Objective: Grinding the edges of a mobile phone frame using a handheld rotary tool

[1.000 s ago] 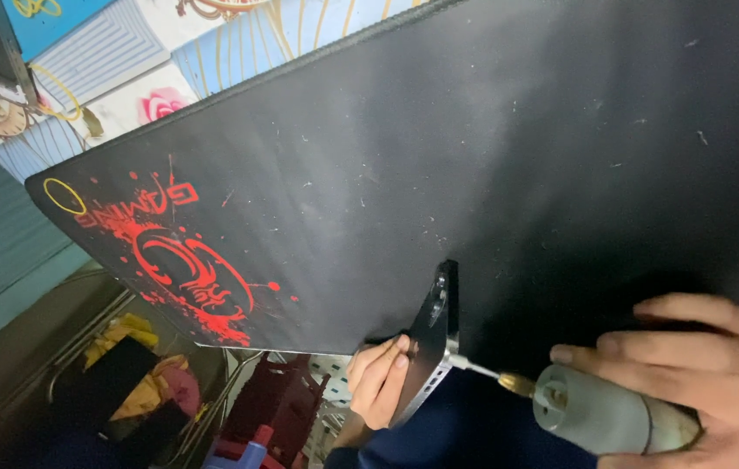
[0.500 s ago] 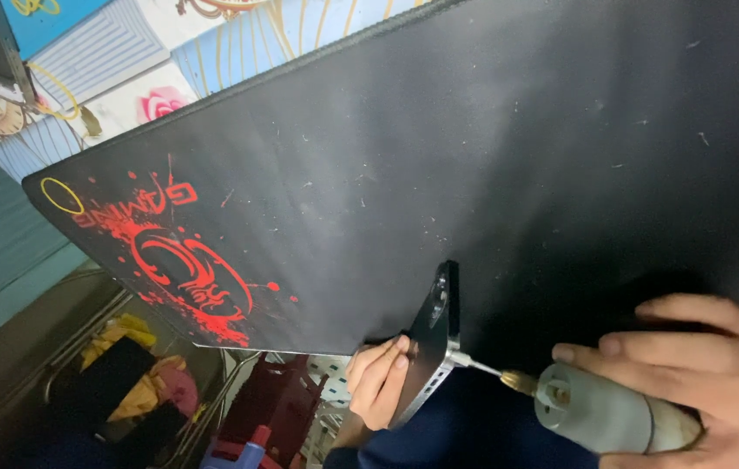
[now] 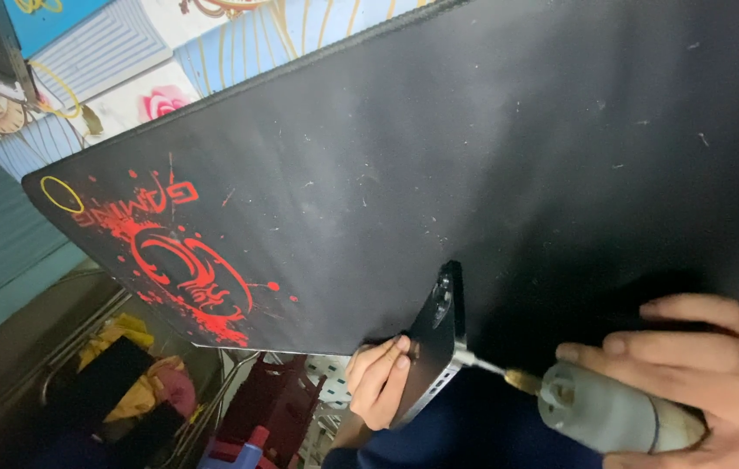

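Big black desk mat [image 3: 491, 165] covers most of what we see, with a red splatter logo and a small yellow ring printed at its left end. Beyond its far edge there's a tiled surface [image 3: 118, 52] in blue and white with gold lines and a pink rose.

At the mat's near edge we've got a dark flat device [image 3: 435, 347] stood up on its edge, slim, with a camera cutout near the top. Our left hand [image 3: 378, 382] wraps its fingers round the device's left side, holding it steady. Our right hand [image 3: 717, 382] is closed around a small grey motor tool [image 3: 617, 417], whose brass-collared bit touches the device's right edge.
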